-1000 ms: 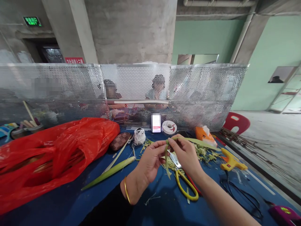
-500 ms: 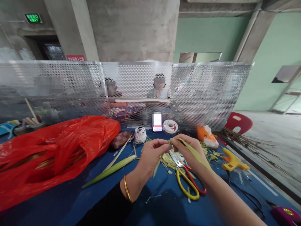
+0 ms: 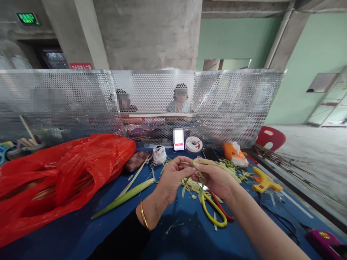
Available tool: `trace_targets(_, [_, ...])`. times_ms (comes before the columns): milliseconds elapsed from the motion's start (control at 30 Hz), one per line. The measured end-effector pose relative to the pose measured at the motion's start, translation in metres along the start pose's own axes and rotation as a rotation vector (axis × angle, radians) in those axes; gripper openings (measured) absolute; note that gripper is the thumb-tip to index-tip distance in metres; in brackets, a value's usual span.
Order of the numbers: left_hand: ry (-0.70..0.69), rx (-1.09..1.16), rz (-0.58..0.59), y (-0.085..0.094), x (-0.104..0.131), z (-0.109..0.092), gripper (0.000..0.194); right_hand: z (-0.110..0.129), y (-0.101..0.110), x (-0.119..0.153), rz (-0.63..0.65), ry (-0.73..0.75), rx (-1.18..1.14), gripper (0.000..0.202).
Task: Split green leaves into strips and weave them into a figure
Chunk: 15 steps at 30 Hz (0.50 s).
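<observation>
Thumb and fingers of my left hand (image 3: 173,177) pinch green leaf strips (image 3: 201,180), with a gold bangle at that wrist. Close against it, my right hand (image 3: 213,177) grips the same strips between thumb and fingers; their ends hang below both hands. Scissors (image 3: 215,211) with one yellow and one red handle lie beneath my right hand, their blades mostly hidden. Around them are scattered pale leaf scraps (image 3: 191,186). A long green husk-like leaf (image 3: 123,198) lies on the blue table to the left of my left hand.
Left are a red plastic bag (image 3: 67,166), a checkered pouch (image 3: 137,161) and white string (image 3: 159,156). Behind my hands stand a lit phone (image 3: 178,140) and a ribbon spool (image 3: 193,144). A tissue pack (image 3: 235,155) and yellow glue gun (image 3: 265,180) lie right. A perforated screen (image 3: 151,94) closes the back.
The strip that lay back along my right forearm now hangs down between my hands. My right hand has turned slightly, and both hands remain close together. The view has shifted a little.
</observation>
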<state>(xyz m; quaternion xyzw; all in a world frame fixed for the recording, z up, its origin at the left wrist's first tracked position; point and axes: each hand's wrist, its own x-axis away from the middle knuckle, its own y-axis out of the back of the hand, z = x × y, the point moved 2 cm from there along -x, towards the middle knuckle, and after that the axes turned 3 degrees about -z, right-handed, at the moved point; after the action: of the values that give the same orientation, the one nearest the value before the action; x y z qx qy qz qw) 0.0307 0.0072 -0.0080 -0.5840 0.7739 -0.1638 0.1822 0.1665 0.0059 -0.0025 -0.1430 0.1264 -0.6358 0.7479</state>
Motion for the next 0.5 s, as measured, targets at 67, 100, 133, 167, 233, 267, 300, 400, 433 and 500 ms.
trace_targets(67, [0.006, -0.009, 0.024, 0.001, -0.001, 0.000, 0.029, -0.006, 0.001, -0.002, 0.005, -0.104, -0.103, 0.026])
trace_targets(100, [0.008, -0.013, 0.023, 0.002, -0.001, 0.000, 0.030, -0.008, 0.001, -0.003, 0.005, -0.157, -0.154, 0.027])
trace_targets(133, [0.010, -0.017, 0.019, 0.002, -0.001, -0.001, 0.030, -0.010, 0.001, -0.003, 0.003, -0.192, -0.193, 0.028])
trace_targets(167, [0.013, -0.022, 0.015, 0.002, -0.001, -0.001, 0.030, -0.012, 0.001, -0.003, -0.001, -0.212, -0.218, 0.028])
trace_targets(233, [0.024, -0.024, 0.002, 0.002, -0.002, -0.003, 0.030, -0.014, -0.001, -0.003, -0.008, -0.226, -0.238, 0.028])
trace_targets(267, [0.029, -0.021, 0.000, 0.001, -0.002, -0.003, 0.031, -0.014, -0.002, -0.002, -0.009, -0.235, -0.248, 0.027])
trace_targets(300, [0.030, -0.017, 0.000, 0.001, -0.003, -0.004, 0.031, -0.014, -0.003, -0.002, -0.006, -0.243, -0.257, 0.026])
trace_targets(400, [0.022, -0.002, -0.011, -0.001, -0.002, -0.006, 0.028, -0.011, -0.007, 0.000, 0.018, -0.243, -0.256, 0.023])
trace_targets(433, [0.022, 0.005, -0.021, -0.001, -0.002, -0.007, 0.028, -0.009, -0.008, 0.000, 0.027, -0.234, -0.238, 0.024])
trace_targets(500, [0.028, 0.034, -0.039, 0.000, -0.002, -0.007, 0.029, -0.004, -0.008, 0.001, 0.055, -0.227, -0.178, 0.031])
